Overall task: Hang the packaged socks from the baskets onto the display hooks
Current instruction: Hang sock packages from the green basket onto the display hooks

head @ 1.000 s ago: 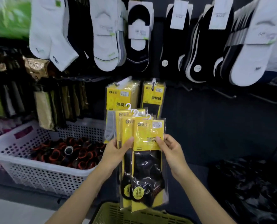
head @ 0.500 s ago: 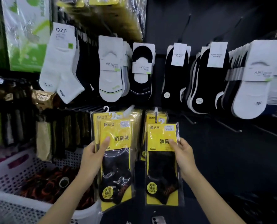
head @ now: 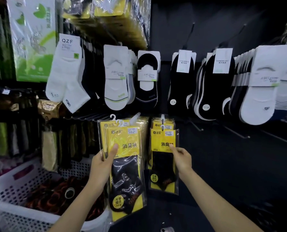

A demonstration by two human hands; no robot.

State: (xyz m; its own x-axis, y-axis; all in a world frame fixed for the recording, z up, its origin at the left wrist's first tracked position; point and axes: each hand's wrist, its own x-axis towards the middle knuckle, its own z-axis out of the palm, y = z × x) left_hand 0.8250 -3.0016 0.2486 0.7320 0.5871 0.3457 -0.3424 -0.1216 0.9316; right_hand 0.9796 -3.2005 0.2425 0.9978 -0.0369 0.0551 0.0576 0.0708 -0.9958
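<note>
My right hand (head: 182, 159) pinched the pack (head: 164, 158) at the right edge of its yellow card, fingers curled round the side. The pack hung upright, long axis vertical, with its white hanger (head: 162, 126) at the top. That hanger sat directly below the hook (head: 162, 116), very close to it. The grip was lower again, so the hanger lay straight up from my fingers with the hook just past it.

Whether the hanger was already over the hook I could not tell, because packs of the same kind hung on that hook right behind it. As I judged it, the next move needed a short lift and a push toward the wall along the hook's line, with the pack kept square. The right hand was plainly the nearer one.

Left of the hook, my left hand (head: 102, 166) gripped a stack (head: 124, 164) of the same packs, thumb pressed on the front card, hangers up and about level with the hook.

Further left and below the hook stood the white basket (head: 9, 186) with dark rolled goods in it. Right of the hook, bare hooks (head: 201, 129) stuck out from the dark wall.
</note>
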